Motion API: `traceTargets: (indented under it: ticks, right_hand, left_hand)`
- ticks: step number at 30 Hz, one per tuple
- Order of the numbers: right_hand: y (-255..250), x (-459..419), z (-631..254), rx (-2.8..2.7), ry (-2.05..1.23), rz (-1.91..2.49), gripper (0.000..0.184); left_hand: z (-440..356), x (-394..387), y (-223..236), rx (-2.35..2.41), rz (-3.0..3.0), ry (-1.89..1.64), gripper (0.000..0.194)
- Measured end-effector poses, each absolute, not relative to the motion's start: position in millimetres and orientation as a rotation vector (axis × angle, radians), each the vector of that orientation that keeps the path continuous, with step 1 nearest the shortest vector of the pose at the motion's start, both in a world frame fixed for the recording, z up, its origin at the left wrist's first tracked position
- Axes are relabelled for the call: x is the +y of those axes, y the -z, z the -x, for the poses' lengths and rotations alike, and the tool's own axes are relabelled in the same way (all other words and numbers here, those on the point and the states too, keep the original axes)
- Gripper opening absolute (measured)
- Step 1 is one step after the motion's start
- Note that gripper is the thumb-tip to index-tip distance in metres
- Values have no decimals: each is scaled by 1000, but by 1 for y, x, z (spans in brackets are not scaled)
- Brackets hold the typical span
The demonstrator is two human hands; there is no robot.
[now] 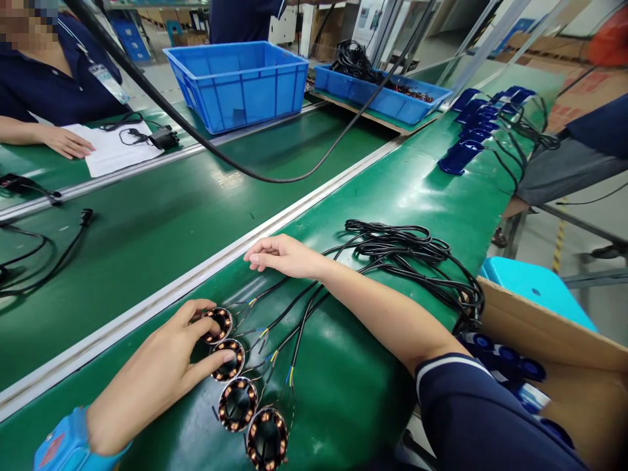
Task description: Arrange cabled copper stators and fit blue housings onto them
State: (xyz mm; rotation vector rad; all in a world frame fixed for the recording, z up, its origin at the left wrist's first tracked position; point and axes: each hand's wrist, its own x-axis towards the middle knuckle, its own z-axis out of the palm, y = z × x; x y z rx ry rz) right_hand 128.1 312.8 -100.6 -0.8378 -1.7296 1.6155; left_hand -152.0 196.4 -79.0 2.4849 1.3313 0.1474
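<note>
The green bench (373, 190) runs away from me, with a big blue crate (240, 82) far beyond my reach and a heap of black cables (407, 258) just past my right forearm. Closer in, four copper-wound stator rings (238, 383) lie in a row whose long axis runs from my left grip back toward my body, their leads fanning off to the right under my right wrist. My left hand (157, 373) is the nearer one: it lies palm down, fingers spread narrow, fingertips pressing the two farthest rings, pinning rather than lifting them. My right hand (279, 255) rests flat beyond the rings, fingers loosely together, holding nothing, forearm crossing over the leads.
</note>
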Motion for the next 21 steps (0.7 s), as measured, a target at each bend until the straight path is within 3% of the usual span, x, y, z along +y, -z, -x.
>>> traceTargets:
  ticks: [8, 11, 14, 21]
  right_hand:
    - [102, 315, -129, -1733, -1608, 835, 20]
    - [104, 313, -130, -1762, -1579, 848, 29]
    - [105, 309, -131, -1847, -1472, 944, 40]
    - [109, 313, -132, -2138, -1381, 1084, 44]
  left_hand:
    - [179, 200, 74, 1337, -2606, -253, 52]
    - [198, 209, 67, 1705, -2538, -260, 52]
    - [221, 219, 69, 2142, -2317, 24, 49]
    - [322, 265, 75, 2790, -1758, 181, 61]
